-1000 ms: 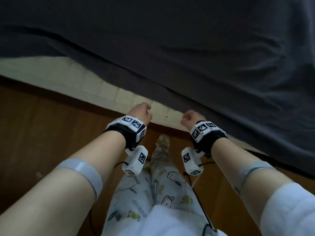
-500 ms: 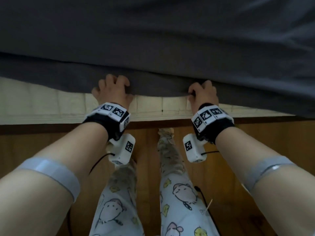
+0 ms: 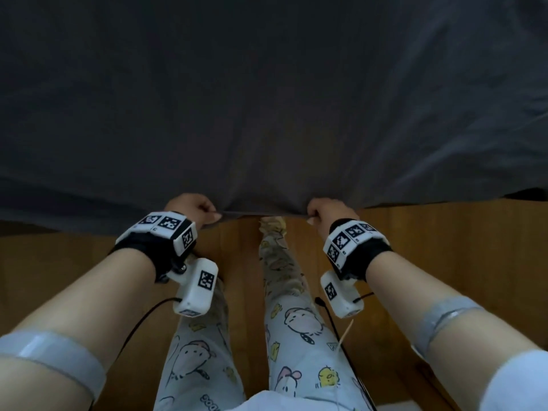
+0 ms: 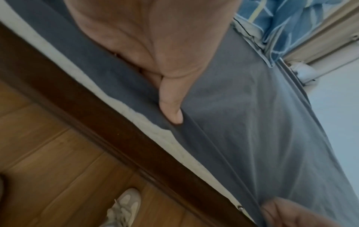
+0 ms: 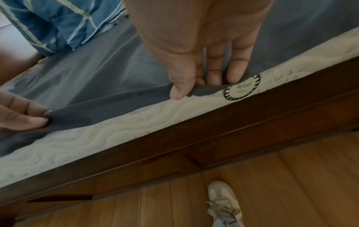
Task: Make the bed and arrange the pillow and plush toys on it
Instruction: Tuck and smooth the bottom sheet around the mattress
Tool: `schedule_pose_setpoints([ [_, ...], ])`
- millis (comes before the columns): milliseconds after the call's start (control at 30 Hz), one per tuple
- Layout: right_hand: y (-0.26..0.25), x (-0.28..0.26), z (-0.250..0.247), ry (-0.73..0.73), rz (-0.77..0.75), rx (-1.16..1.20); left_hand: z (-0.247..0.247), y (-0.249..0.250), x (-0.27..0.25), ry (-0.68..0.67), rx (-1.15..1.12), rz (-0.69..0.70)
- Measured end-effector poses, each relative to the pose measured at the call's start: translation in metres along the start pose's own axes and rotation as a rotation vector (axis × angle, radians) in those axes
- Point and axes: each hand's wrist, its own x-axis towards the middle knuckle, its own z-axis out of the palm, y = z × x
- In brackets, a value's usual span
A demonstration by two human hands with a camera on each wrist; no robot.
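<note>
Now step: both hands, left [image 3: 192, 209] and right [image 3: 327, 211], pinch sheet [image 3: 267, 114] hem at mattress [image 5: 136, 122] edge.
Next: pull taut, tuck under mattress.

Two hands, left hand [image 3: 194, 209] and right hand [image 3: 327, 211]; one grey sheet [image 3: 267, 114]; one white mattress [image 5: 136, 124]; one blue checked quilt [image 5: 58, 23]; one round label [image 5: 241, 87].

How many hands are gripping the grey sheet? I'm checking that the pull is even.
2. The left hand pinches the sheet edge left of the person's legs, and the right hand pinches the same edge to the right, both above the mattress side.
</note>
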Motion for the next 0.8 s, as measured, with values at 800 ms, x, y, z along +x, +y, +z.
schedule_pose_setpoints([
  [800, -0.208, -0.022, -0.005, 0.035, -0.248, -0.051, -0.055, -0.117, -0.063, 0.180, -0.452, -0.037],
])
